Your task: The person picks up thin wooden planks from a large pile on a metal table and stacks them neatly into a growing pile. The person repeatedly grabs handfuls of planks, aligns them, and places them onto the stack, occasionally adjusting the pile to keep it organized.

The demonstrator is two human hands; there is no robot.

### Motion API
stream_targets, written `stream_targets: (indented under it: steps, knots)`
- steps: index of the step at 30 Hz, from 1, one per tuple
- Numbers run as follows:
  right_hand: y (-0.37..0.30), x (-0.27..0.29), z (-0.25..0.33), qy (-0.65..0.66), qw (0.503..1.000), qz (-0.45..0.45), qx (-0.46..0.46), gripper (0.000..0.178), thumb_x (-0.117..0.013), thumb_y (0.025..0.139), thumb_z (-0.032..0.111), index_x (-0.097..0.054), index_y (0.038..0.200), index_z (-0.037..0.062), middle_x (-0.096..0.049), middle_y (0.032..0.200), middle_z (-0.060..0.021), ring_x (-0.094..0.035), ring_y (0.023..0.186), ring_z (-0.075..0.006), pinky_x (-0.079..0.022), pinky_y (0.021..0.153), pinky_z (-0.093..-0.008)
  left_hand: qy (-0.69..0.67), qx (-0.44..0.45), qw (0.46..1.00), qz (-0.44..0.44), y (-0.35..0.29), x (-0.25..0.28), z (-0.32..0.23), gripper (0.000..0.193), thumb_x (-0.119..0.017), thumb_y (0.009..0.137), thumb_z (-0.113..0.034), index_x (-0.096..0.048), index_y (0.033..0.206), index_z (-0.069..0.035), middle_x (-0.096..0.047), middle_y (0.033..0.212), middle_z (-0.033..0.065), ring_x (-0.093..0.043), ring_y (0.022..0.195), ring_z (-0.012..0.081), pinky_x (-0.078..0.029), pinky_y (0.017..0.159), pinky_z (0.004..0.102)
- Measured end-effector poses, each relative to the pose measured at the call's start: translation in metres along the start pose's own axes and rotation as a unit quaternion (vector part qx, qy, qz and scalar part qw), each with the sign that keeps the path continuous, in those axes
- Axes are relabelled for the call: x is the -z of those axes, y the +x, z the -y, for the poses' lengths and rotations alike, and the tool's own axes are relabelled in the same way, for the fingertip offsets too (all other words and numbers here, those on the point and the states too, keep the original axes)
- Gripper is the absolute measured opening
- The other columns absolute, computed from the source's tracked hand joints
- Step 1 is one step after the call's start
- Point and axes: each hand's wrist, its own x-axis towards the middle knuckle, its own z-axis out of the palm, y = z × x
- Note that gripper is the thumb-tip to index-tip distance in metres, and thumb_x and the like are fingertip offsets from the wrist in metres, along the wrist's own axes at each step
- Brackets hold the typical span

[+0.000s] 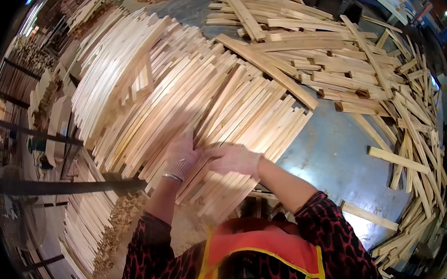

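A broad layer of pale wooden strips lies side by side in front of me, slanting up and to the right. My gloved left hand rests on the strips near their close ends, fingers stretched along them. Beside it, my gloved right hand lies across the strips, its fingers reaching toward the left hand. The two hands nearly meet at a darker wooden strip that stands out among the lighter ones. Neither hand visibly wraps round a strip. The undersides of the fingers are hidden.
Loose wooden strips pile up along the far and right sides of the metal table. One long strip lies crosswise over the layer's far end. A dark bar juts in from the left. Stacked strips stand at lower left.
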Motion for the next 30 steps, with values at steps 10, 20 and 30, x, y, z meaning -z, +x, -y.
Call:
stream_targets:
  steps: [10, 20, 30]
  knots:
    - [-0.064, 0.119, -0.250, -0.129, 0.818, -0.444, -0.343, 0.055, -0.075, 0.087, 0.034, -0.058, 0.132, 0.0079, -0.072, 0.117, -0.0199, -0.068, 0.116, -0.0395, -0.056, 0.095, -0.0531, 0.217, -0.104, 0.952, -0.190, -0.021, -0.010, -0.045, 0.076, -0.076, 0.090, -0.041, -0.048, 0.151, -0.006, -0.053, 0.153, 0.0144, -0.046, 0.144, 0.0355, -0.045, 0.110, 0.0514]
    - [-0.202, -0.012, -0.199, 0.124, 0.846, -0.514, -0.068, 0.062, -0.065, 0.094, 0.047, -0.056, 0.139, 0.0047, -0.068, 0.121, -0.0264, -0.065, 0.113, -0.0487, -0.054, 0.096, -0.0544, -0.342, -0.234, 0.910, -0.013, -0.063, -0.113, -0.223, 0.077, -0.078, 0.089, -0.019, -0.042, 0.154, 0.001, -0.058, 0.139, 0.0211, -0.058, 0.127, 0.0328, -0.050, 0.102, 0.0419]
    - [-0.374, 0.088, -0.307, -0.378, 0.835, -0.197, -0.348, 0.029, -0.062, 0.095, 0.024, -0.074, 0.121, 0.0207, -0.077, 0.109, -0.0094, -0.073, 0.109, -0.0305, -0.051, 0.093, -0.0458, -0.214, -0.164, 0.960, 0.070, -0.061, -0.151, -0.272, 0.063, -0.066, 0.092, -0.013, -0.052, 0.153, -0.003, -0.063, 0.136, 0.0161, -0.063, 0.119, 0.0248, -0.052, 0.099, 0.0410]
